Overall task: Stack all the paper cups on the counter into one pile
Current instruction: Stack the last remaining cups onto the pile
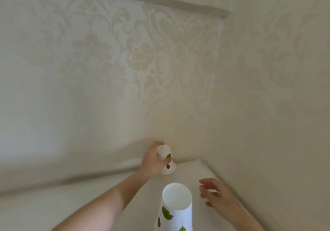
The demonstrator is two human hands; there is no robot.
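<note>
I am looking down into a corner where two walls (107,70) papered in a pale damask pattern are meeting over a cream counter (89,204). My left hand (153,161) is reaching out toward that corner, and its grip is clamped on a small upside-down paper cup (167,161), fingers wrapping round the far side and the thumb pressing near a green leaf print on the white wall of the cup. The cup is sitting tilted a little, its closed base pointing up and toward the wall, its wider rim at or just over the counter; I cannot tell whether it is touching the surface.

Closer to me, near the bottom edge of the view, another upside-down paper cup (176,211) is standing in the foreground, white with green leaves, its flat round base facing up. Whether it is one cup or several nested together, I cannot tell, since its lower part is running out of the picture.

My right hand (216,195) is hovering just to the right of this nearer cup, not touching it, its grip apart with the fingers loosely spread and curling toward the cup, holding nothing. The two cups are standing apart from each other, the far one in the corner, the near one between my forearms.
</note>
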